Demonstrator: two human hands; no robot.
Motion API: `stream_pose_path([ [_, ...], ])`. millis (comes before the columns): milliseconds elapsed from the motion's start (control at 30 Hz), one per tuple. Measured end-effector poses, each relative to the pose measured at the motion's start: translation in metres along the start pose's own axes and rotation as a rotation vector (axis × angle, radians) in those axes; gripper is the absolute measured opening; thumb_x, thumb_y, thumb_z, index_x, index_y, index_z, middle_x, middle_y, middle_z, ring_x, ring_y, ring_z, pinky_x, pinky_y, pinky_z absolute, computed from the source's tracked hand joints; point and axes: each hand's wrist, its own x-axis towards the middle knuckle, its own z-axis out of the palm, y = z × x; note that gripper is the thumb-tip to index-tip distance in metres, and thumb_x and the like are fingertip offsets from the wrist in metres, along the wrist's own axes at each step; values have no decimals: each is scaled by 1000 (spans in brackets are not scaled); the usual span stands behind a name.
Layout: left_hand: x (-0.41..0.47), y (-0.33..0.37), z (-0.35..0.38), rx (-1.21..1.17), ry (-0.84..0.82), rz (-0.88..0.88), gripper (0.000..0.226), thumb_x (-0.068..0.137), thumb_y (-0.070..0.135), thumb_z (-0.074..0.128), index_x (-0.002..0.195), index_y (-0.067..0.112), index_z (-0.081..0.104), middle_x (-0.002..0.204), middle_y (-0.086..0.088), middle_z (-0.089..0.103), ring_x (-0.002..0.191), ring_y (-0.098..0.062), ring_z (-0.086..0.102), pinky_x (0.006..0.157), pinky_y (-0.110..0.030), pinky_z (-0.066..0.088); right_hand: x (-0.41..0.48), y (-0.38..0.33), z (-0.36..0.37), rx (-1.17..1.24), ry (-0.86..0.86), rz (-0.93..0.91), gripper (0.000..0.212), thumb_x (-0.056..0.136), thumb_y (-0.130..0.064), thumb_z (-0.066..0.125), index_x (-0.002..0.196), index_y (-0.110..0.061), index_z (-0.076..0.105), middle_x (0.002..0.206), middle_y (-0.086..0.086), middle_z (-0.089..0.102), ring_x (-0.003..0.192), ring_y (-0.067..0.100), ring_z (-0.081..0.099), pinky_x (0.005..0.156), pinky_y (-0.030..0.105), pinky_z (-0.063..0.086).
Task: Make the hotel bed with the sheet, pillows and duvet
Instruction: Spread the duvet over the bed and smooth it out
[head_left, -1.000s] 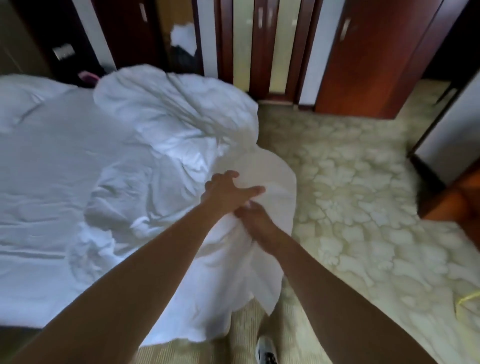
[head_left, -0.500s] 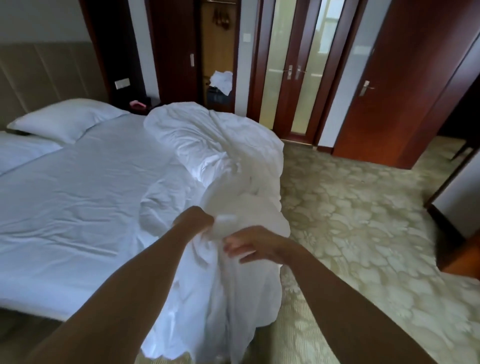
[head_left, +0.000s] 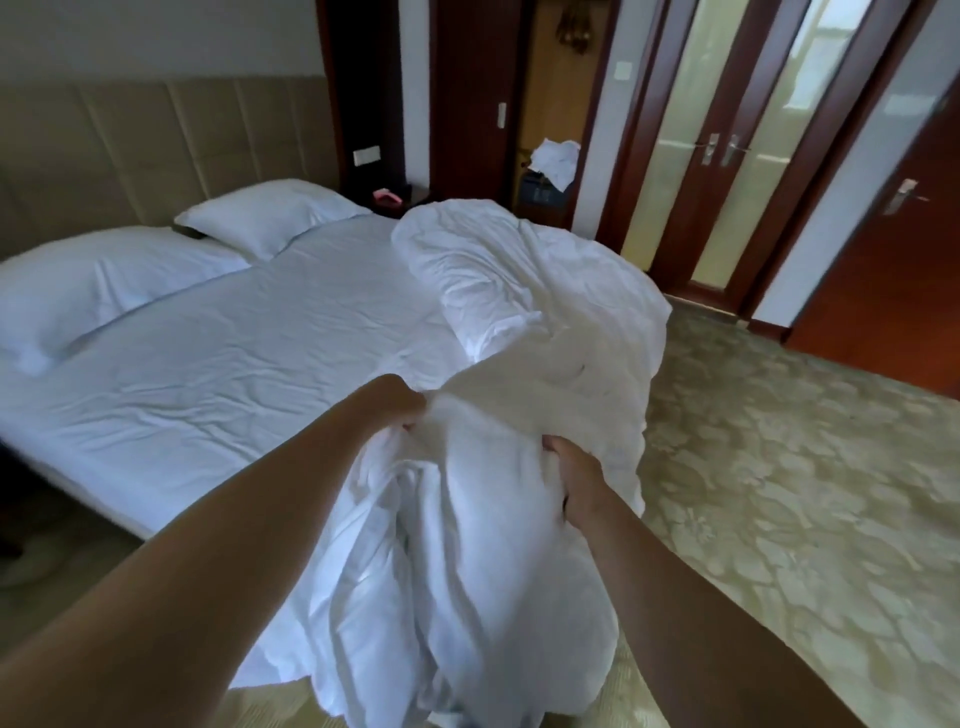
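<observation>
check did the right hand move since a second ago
Yes. The right hand was tucked against the left hand; against the bed it has shifted out toward the carpet side and grips the duvet.

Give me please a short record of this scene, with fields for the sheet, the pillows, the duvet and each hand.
sheet: spread over the mattress, lightly wrinkled
near pillow: lies flat by the headboard
far pillow: beside the near one, also by the headboard
duvet: bunched on the door side of the bed, its near end hanging toward the carpet
left hand: grips the duvet
right hand: grips the duvet, close to the left hand
not yet done: duvet spread over the sheet
</observation>
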Motion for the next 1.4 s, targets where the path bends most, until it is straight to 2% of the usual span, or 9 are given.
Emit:
stream_pose_path([
  [167, -2, 13, -11, -195, -218, 138, 68, 74, 47, 76, 132, 20, 53, 127, 3, 57, 114, -14, 54, 94, -25, 44, 14, -64, 70, -108, -253, -154, 48, 68, -24, 76, 110, -4, 66, 99, 17, 71, 85, 32, 69, 73, 36, 54],
  [300, 4, 30, -3, -239, -224, 53, 85, 56, 73, 72, 131, 43, 46, 130, 13, 48, 119, -12, 46, 92, -34, 48, 9, -88, 117, -280, -510, -194, 32, 78, -23, 72, 104, -3, 71, 99, 18, 73, 88, 27, 71, 72, 30, 56],
  [467, 32, 2, -14, -330, 85, -77, 53, 70, 20, 77, 116, 5, 57, 106, -10, 65, 96, -22, 62, 70, -27, 46, 12, -103, 155, -314, -724, -19, 43, 90, -18, 56, 125, 8, 59, 119, 24, 63, 100, 29, 62, 90, 32, 47],
  [600, 52, -40, -44, -152, 264, -121, 6, 78, 10, 58, 84, 13, 59, 79, -5, 60, 87, -24, 65, 64, -27, 42, 25, -109, 191, -369, -683, -25, 43, 95, -41, 46, 114, -8, 65, 103, 15, 70, 94, 28, 63, 93, 39, 46],
  [733, 66, -84, -78, 176, 397, 49, 9, 80, 12, 52, 81, 20, 54, 99, -5, 63, 100, -29, 61, 70, -27, 39, 44, -103, 226, -261, -338, -31, 61, 81, -64, 59, 117, -14, 60, 107, 11, 70, 94, 27, 66, 78, 36, 52],
  [867, 84, -139, -122, 259, 329, 293, 16, 80, 11, 52, 90, 19, 62, 101, -2, 68, 101, -24, 61, 75, -27, 43, 159, -60, 274, -328, 9, -10, 136, 17, -76, 82, 132, -15, 42, 125, 5, 56, 107, 31, 59, 90, 49, 48],
  [1100, 118, -242, -214, 207, 124, 324, 33, 68, -4, 51, 85, 22, 65, 91, 0, 70, 92, -19, 63, 75, -29, 50, 52, -54, 413, -138, 7, -57, 32, 86, -5, 57, 116, 5, 56, 84, 12, 55, 94, 29, 56, 97, 49, 49],
  [1267, 142, -315, -265, 182, 148, 208, 31, 63, -10, 57, 65, 19, 46, 65, 5, 51, 74, -20, 53, 57, -25, 38, 41, -58, 496, 45, 13, -59, 45, 80, -12, 70, 121, -6, 51, 92, 12, 55, 88, 28, 58, 77, 42, 56],
  [1400, 174, -370, -310, 189, 179, 213, 20, 75, -3, 52, 83, 14, 58, 87, -4, 61, 85, -24, 57, 64, -26, 37, 60, -67, 562, 165, 45, -22, 60, 75, -15, 72, 129, -11, 47, 120, 17, 53, 105, 36, 57, 65, 45, 56],
])
